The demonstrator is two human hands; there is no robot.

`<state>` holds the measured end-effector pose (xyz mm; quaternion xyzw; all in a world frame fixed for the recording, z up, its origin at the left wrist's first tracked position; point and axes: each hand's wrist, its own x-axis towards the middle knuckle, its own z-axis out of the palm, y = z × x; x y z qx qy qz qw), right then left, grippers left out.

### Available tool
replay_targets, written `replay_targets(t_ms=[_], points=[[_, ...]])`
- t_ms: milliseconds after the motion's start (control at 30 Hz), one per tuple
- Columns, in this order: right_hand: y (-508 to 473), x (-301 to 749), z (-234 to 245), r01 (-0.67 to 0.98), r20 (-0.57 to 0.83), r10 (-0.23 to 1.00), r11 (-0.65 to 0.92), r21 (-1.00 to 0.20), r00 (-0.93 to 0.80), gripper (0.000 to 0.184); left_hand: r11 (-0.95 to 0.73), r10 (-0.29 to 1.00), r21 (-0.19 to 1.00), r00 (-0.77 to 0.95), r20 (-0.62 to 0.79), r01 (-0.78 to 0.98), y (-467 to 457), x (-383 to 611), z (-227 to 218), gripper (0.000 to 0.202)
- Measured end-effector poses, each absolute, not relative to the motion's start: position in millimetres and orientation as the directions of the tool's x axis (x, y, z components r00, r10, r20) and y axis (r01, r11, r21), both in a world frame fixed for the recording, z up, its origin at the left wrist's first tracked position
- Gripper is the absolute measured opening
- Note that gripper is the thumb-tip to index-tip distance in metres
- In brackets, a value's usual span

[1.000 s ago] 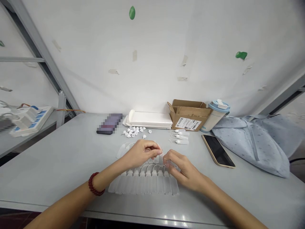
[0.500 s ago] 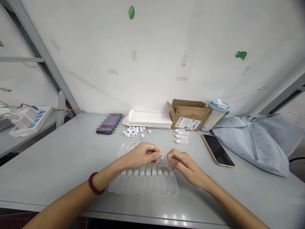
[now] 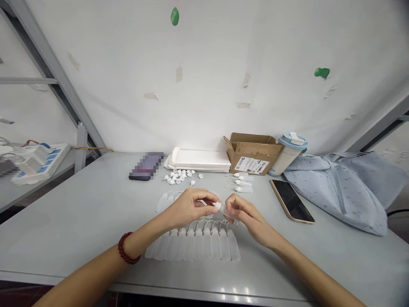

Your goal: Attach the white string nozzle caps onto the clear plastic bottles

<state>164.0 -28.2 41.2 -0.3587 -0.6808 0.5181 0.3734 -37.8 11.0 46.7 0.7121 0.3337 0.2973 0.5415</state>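
My right hand (image 3: 244,215) pinches a small clear plastic dropper bottle (image 3: 227,212), lying sideways with its white tip pointing left. My left hand (image 3: 188,207) meets it there, thumb and fingers closed on the white cap (image 3: 217,206) at the bottle's tip. Both hands hover just above a row of several identical clear bottles (image 3: 194,243) lying side by side on the grey table (image 3: 79,221). A red bead bracelet (image 3: 125,248) circles my left wrist. More empty bottles (image 3: 166,199) lie behind my left hand.
Loose white caps (image 3: 179,175) are scattered at the back, with three capped bottles (image 3: 241,182) to their right. Behind stand white trays (image 3: 200,160), a cardboard box (image 3: 252,154), a lidded cup (image 3: 289,155), two phones (image 3: 292,201) (image 3: 147,166) and a blue cloth bag (image 3: 345,187).
My right hand has lifted off the row with one bottle and brought it up to my left hand, whose fingers now close on its tip.
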Motion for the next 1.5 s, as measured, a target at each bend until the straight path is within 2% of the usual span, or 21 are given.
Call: replay_targets(t_ms=[300,500,733,900,1133,1300,1400,1500], points=[[-30.3,162.3,42.4,0.113,0.128,0.873,0.204,-0.972,-0.471,0.010,-0.040,0.721,0.970,0.679,-0.139,0.241,9.9,-35.4,47.8,0.042],[-28.8,162.6,42.2,0.087,0.119,0.880,0.178,-0.980,-0.459,0.011,-0.124,0.703,0.965,0.707,-0.079,0.231,7.4,-38.3,51.1,0.029],[-28.4,162.6,43.5,0.087,0.112,0.883,0.170,-0.982,-0.456,0.011,-0.142,0.727,0.955,0.683,-0.078,0.260,7.8,-37.2,51.9,0.032],[-28.7,162.6,44.1,0.099,0.125,0.878,0.191,-0.977,-0.462,0.011,-0.096,0.734,0.963,0.672,-0.101,0.250,8.0,-34.3,46.8,0.044],[-29.0,162.1,41.6,0.108,0.113,0.880,0.181,-0.978,-0.461,0.012,-0.134,0.715,0.963,0.696,-0.070,0.235,7.8,-36.0,48.7,0.034],[-28.2,163.1,41.7,0.092,0.105,0.890,0.162,-0.983,-0.445,0.013,-0.160,0.766,0.964,0.643,-0.012,0.210,3.5,-35.1,51.3,0.024],[-28.3,163.4,42.8,0.083,0.114,0.886,0.169,-0.982,-0.449,0.011,-0.180,0.781,0.961,0.625,0.011,0.208,2.5,-33.8,51.4,0.024],[-28.9,163.0,42.4,0.096,0.115,0.882,0.177,-0.979,-0.457,0.012,-0.159,0.748,0.961,0.663,-0.033,0.226,4.8,-33.3,48.3,0.033]])
